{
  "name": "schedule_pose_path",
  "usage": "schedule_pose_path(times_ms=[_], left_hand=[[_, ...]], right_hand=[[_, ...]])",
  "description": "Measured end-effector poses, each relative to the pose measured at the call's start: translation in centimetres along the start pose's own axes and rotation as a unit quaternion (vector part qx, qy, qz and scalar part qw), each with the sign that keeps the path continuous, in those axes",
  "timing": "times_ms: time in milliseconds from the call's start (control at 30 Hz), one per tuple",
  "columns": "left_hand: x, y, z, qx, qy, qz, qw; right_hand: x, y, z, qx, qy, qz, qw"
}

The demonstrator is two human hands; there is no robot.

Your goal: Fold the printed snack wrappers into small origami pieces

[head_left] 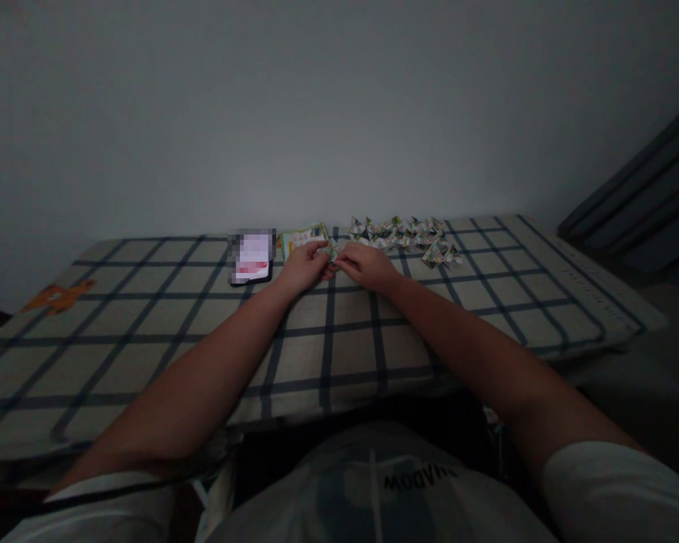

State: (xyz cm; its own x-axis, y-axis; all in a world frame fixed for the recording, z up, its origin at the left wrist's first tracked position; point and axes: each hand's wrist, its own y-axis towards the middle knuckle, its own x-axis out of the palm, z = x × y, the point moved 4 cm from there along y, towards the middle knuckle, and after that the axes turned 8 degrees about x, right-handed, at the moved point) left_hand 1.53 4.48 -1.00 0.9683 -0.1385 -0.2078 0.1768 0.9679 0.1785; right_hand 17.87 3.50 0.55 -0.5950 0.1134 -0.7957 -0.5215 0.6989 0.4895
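Note:
Between my two hands is a small piece of folded printed paper (331, 250), pale with green patches. My left hand (307, 265) pinches it from the left, thumb and fingers closed. From the right, my right hand (369, 265) has its fingertips pressed together at the paper's edge. Several folded paper pieces (413, 232) with pointed tips and the same kind of print lie in rows behind and to the right of my right hand. One folded paper piece (441, 255) sits nearer to me at the right of the group.
A checked cloth (351, 339) covers the table. Left of my hands lies a tablet or phone (253, 258) with a lit, partly blurred screen. Printed sheets (302, 236) are behind my left hand. An orange shape (59, 296) shows at the far left. A wall (317, 113) stands behind.

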Motion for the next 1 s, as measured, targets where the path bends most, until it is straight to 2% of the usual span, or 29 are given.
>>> schedule_pose_path(times_ms=[300, 433, 567, 1000], left_hand=[[-0.4, 0.7, -0.9, 0.008, -0.003, 0.017, 1.0], [-0.3, 0.7, -1.0, 0.008, -0.016, 0.012, 1.0], [-0.1, 0.6, -0.7, 0.006, -0.013, 0.015, 1.0], [0.3, 0.3, 0.5, 0.004, -0.023, 0.015, 1.0]], right_hand=[[-0.2, 0.0, -0.1, 0.047, -0.05, -0.029, 0.997], [-0.1, -0.1, 0.1, 0.071, -0.06, -0.013, 0.996], [-0.2, -0.2, 0.2, 0.06, -0.075, 0.0, 0.995], [-2.1, 0.3, -0.8, 0.012, -0.171, -0.042, 0.984]])
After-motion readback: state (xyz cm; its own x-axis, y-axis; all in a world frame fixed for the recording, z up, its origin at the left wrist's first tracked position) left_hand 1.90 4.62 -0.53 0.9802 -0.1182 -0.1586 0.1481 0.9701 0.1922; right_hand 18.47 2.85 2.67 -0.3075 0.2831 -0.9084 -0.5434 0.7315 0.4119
